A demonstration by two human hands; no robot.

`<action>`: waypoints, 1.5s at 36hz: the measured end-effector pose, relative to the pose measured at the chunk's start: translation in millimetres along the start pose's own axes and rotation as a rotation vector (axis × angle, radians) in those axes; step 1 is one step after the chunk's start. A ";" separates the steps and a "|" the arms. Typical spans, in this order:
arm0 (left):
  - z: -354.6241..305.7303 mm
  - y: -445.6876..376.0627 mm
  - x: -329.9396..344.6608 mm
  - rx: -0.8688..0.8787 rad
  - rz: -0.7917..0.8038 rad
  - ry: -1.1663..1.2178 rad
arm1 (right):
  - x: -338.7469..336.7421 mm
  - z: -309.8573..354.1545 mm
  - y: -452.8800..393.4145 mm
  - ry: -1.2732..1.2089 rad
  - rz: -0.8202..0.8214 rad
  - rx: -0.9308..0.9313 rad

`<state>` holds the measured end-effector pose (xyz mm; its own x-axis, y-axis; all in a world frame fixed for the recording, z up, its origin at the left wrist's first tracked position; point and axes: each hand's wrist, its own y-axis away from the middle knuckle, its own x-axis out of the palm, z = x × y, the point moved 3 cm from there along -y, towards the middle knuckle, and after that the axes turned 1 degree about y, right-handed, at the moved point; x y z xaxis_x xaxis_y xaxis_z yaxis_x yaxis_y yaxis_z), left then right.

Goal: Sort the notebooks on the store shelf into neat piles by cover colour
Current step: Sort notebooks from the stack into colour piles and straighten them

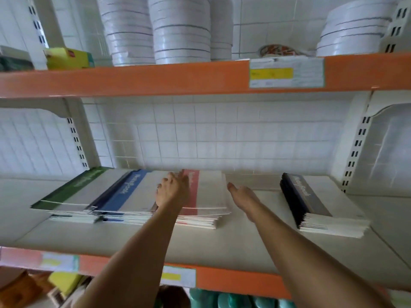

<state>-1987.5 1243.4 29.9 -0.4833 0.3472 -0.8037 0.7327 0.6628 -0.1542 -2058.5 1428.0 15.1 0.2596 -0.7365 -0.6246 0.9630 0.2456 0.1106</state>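
Note:
Four piles of notebooks lie on the white shelf (233, 243). From the left: a green-banded pile (69, 194), a blue-banded pile (124, 194), a red-banded pile (206, 196), and, apart at the right, a black-banded pile (315, 203). My left hand (172, 190) rests flat on the left part of the red pile, fingers straight, reaching towards its back edge. My right hand (241, 195) lies flat on the bare shelf just right of the red pile, fingers stretched and holding nothing.
An orange-edged shelf above (155, 78) carries stacks of white plates (180, 30) and a yellow box (69, 57). White tiled wall (222, 134) closes the back. Slotted uprights (355, 150) flank the bay. Bare shelf lies between the red and black piles.

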 end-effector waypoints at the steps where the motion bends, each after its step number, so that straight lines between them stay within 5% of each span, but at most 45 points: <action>1: 7.7 -5.0 -2.3 0.002 0.040 -0.012 | 7.1 3.1 -1.8 -0.015 -0.005 0.020; 10: 6.8 -29.3 -1.9 0.081 0.254 0.094 | 46.2 7.1 -16.6 -0.252 0.011 0.168; 17: 11.2 -41.8 13.9 -0.032 0.408 0.151 | 50.1 3.5 -21.4 -0.227 -0.026 0.164; 32: 35.3 -57.4 57.6 -0.140 0.469 0.310 | 42.0 -9.3 -24.3 -0.334 0.007 0.224; 41: 50.4 -58.4 63.6 -0.365 0.428 0.459 | 44.2 -11.0 -21.6 -0.324 -0.032 0.210; 48: 25.0 -19.8 40.6 -0.401 0.711 0.785 | 25.4 -14.4 -12.5 -0.095 -0.035 0.162; 54: 6.7 -4.4 28.7 -0.405 0.689 0.894 | 18.6 -21.5 -7.7 -0.279 0.067 0.105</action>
<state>-2001.3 1246.0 3.7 -0.3279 0.9427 0.0619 0.8417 0.2617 0.4723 -2062.6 1426.0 -14.0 0.3186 -0.8693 -0.3780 0.9414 0.2436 0.2331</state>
